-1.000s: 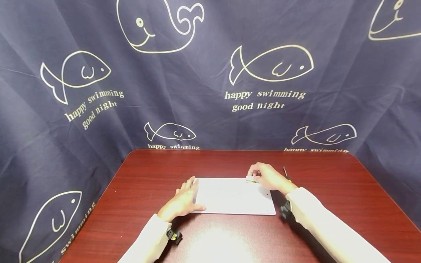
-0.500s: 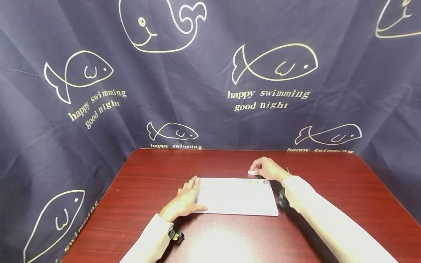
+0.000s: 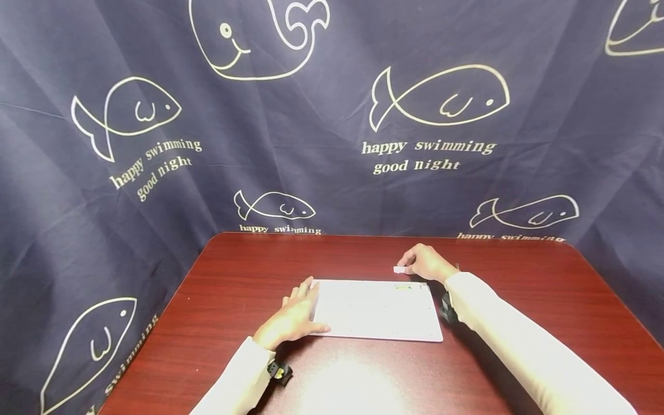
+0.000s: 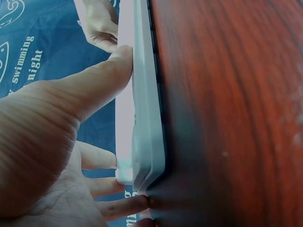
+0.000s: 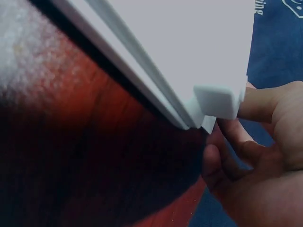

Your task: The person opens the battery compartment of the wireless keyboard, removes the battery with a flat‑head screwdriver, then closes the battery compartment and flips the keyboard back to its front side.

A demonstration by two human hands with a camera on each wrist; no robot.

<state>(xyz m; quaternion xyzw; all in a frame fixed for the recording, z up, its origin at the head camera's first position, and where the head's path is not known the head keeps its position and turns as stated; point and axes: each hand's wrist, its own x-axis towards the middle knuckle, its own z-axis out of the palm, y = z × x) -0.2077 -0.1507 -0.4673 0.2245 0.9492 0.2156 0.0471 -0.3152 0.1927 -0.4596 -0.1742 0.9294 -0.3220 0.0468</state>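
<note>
Bright light glares off the red tabletop [image 3: 344, 383] and washes out the white panel [image 3: 373, 311] in the head view, a shadow under the right sleeve [image 3: 519, 340]; the left wrist view runs bluish, the right dim and soft.

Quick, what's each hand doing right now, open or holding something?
Left hand: open, resting on the keyboard at its left end.
Right hand: closed, pinching a small white piece.
</note>
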